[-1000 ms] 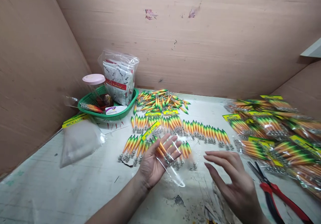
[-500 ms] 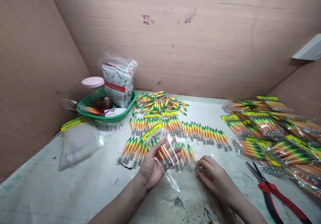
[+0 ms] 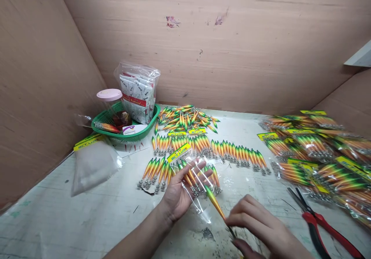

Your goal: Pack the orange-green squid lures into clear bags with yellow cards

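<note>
My left hand (image 3: pixel 181 191) lies palm up, fingers curled loosely round a clear plastic bag (image 3: pixel 197 197) with a yellow header card (image 3: pixel 180 152); a few lures lie inside it. My right hand (image 3: pixel 261 228) pinches the hook end of one green, yellow and orange lure (image 3: pixel 213 200), whose tip points into the bag's open mouth. Rows of loose lures (image 3: pixel 232 152) lie on the table just beyond both hands, and a heap of lures (image 3: pixel 185 118) sits farther back.
A green basket (image 3: pixel 146 129) at the back left holds a pink-lidded jar (image 3: pixel 110 100) and a bag of packets (image 3: pixel 136 91). A stack of empty bags (image 3: pixel 92 162) lies left. Filled packs (image 3: pixel 315 150) pile up right. Red-handled pliers (image 3: pixel 321 224) lie at the near right. Board walls enclose the table.
My right hand dropped to the table, picked up one lure and has drawn it toward me, its tip now at the bag's mouth. The left hand has kept the bag in place.
</note>
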{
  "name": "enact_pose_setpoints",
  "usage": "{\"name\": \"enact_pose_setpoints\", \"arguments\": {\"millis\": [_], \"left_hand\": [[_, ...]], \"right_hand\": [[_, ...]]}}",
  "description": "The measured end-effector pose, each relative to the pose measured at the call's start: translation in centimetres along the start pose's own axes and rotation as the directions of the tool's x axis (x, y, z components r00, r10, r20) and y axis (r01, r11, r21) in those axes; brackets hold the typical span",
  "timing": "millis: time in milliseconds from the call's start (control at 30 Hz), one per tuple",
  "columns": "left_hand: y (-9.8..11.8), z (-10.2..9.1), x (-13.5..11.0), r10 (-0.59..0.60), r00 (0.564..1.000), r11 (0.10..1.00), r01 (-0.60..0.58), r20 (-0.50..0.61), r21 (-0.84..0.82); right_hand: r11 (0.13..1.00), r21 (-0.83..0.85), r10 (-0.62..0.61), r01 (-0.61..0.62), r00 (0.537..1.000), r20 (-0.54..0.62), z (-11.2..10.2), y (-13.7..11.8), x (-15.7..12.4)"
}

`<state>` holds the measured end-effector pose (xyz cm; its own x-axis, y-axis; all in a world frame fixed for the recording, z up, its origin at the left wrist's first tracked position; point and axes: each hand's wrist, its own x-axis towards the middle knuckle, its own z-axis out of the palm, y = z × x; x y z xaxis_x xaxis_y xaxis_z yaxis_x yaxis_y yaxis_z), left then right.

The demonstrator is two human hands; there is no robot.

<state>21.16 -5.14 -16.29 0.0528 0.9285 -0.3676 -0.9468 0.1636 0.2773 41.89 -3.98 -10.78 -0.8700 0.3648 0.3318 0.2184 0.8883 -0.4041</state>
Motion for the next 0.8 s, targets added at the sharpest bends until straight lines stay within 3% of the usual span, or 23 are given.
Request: {"name": "enact_pose_setpoints", "arguments": {"millis": [167, 300, 500, 600, 700, 800], "left_hand": [[-0.4, 0.1, 0.0, -0.022, 1.0, 0.999, 0.021, -0.011, -0.034], [-0.6, 0.1, -0.1, -0.04, 0.999, 0.997, 0.039, -0.016, -0.067], [-0.7, 0.2, -0.4, -0.071, 0.997, 0.996, 0.073, 0.026, -0.055], [-0.7, 0.5, -0.5, -0.075, 0.997, 0.997, 0.075, 0.026, -0.028], [-0.5, 0.8, -0.6, -0.058, 0.998, 0.998, 0.058, 0.002, -0.028], [-0.2, 0.8, -0.6, -0.036, 0.999, 0.999, 0.036, -0.008, -0.036]], "right_hand": [[0.978, -0.207, -0.049, -0.015, 0.953, -0.298, 4.0, 0.7, 1.6], [0.952, -0.293, -0.063, -0.084, 0.887, -0.457, 4.7, 0.8, 2.1], [0.942, -0.315, -0.069, -0.116, 0.852, -0.519, 5.0, 0.3, 3.0], [0.967, -0.248, -0.063, -0.056, 0.892, -0.448, 4.4, 0.2, 2.9], [0.998, -0.005, 0.059, -0.067, 0.907, -0.418, 2.5, 1.1, 1.9], [0.978, -0.029, 0.174, -0.205, 0.888, -0.426, 1.1, 3.4, 0.4]]}}
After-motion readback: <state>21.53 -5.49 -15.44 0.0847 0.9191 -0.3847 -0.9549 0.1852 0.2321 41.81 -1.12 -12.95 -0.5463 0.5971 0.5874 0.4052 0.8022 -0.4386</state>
